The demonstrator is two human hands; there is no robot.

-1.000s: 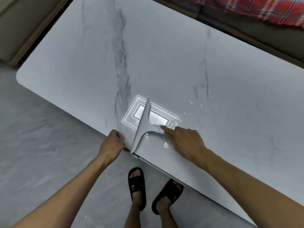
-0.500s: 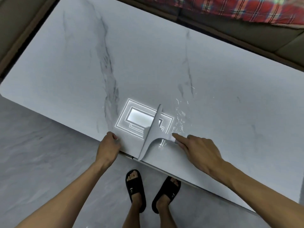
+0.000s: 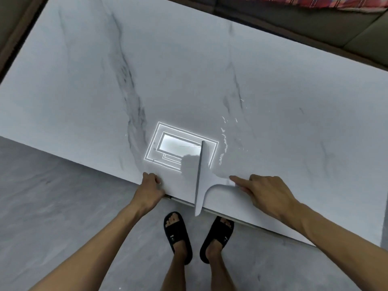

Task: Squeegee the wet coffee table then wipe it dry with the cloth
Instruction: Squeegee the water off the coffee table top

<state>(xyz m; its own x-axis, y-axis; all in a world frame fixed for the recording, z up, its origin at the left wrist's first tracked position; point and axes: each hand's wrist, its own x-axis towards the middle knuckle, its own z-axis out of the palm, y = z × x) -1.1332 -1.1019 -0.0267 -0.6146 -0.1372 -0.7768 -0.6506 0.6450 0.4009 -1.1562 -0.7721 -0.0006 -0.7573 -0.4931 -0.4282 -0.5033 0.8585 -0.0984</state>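
Observation:
A white marble-look coffee table (image 3: 210,70) fills most of the view. A pale grey squeegee (image 3: 201,177) stands on its near edge, blade running away from me and its lower end hanging past the edge. My right hand (image 3: 266,194) holds the squeegee's curved handle, index finger stretched along it. My left hand (image 3: 150,189) rests on the table's near edge to the left of the blade, fingers curled over the rim. Beads of water (image 3: 223,143) glisten just right of the blade. No cloth is visible.
A ceiling light reflection (image 3: 178,143) shines on the tabletop by the blade. A sofa with a red plaid fabric (image 3: 315,3) runs along the far side. My feet in black slippers (image 3: 177,234) stand on the grey floor under the near edge.
The squeegee and my right hand have slid to the right along the near edge, and the blade has turned more upright. My left hand stays on the rim.

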